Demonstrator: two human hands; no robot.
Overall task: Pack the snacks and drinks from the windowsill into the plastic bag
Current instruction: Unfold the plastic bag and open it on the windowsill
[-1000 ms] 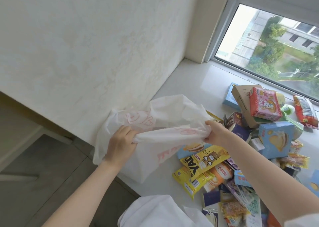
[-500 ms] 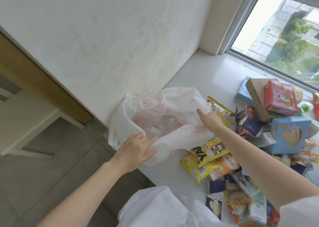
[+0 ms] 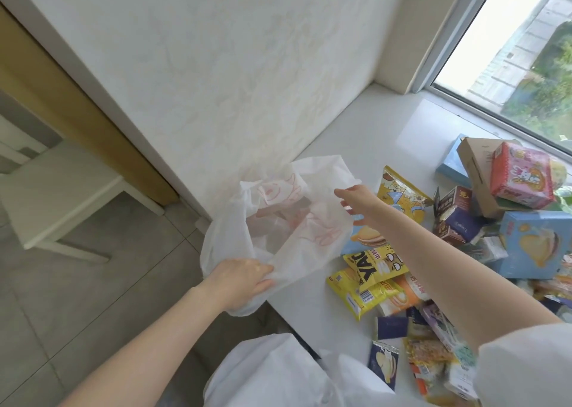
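The plastic bag (image 3: 278,220) hangs over the near-left edge of the windowsill (image 3: 387,134), mouth open, with the wall (image 3: 216,65) at its 12 o'clock. The left hand (image 3: 238,278) is at the bag's 7 o'clock rim, the right hand (image 3: 360,200) at its 3 o'clock. The snack pile (image 3: 464,251) lies on the sill at the bag's 3 to 5 o'clock. The window (image 3: 526,50) stands behind the pile.

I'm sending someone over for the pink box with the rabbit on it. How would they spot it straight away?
Start at the window and look down to the snack heap on the windowsill. At the heap's far end a brown carton lies tilted, and the pink box rests on it. It is the only pink pack there, with a white rabbit on its face; the boxes around it are blue or brown.
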